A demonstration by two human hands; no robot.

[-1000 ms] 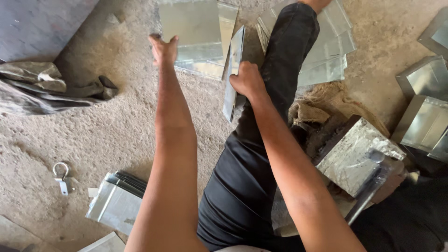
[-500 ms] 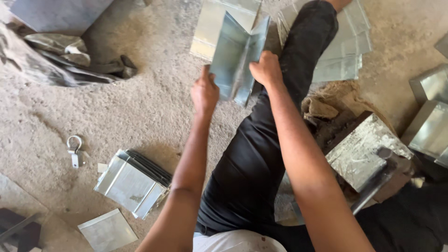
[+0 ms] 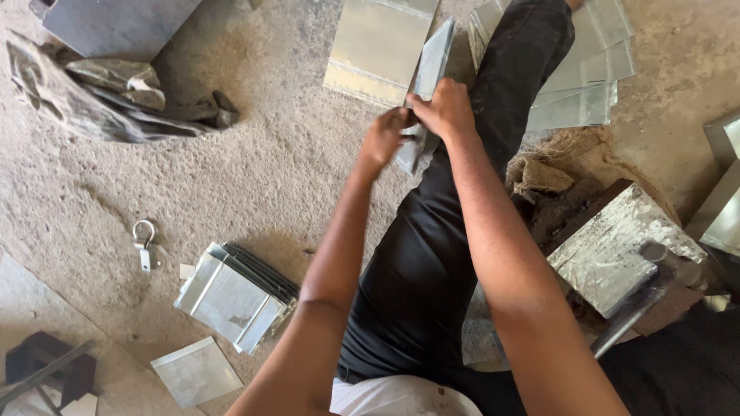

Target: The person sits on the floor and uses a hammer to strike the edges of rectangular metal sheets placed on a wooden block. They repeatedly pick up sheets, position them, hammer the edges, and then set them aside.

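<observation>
Both my hands grip one folded sheet-metal piece (image 3: 428, 73) held on edge over my outstretched leg in black trousers (image 3: 439, 254). My left hand (image 3: 385, 137) pinches its lower end from the left. My right hand (image 3: 442, 110) closes over the same end from the right, touching the left hand. The piece points away from me toward a flat metal sheet (image 3: 378, 46) lying on the ground behind it.
A stack of folded metal pieces (image 3: 231, 296) lies on the concrete at lower left, a small shackle (image 3: 143, 240) beside it. More sheets (image 3: 593, 69) are spread at upper right. A metal block (image 3: 617, 246) with a hammer (image 3: 636, 304) sits right. Crumpled scrap (image 3: 92, 96) lies upper left.
My left hand pulled back from its far reach and joined the right on the metal piece. The piece was lifted, then turned edge-on and brought closer.
</observation>
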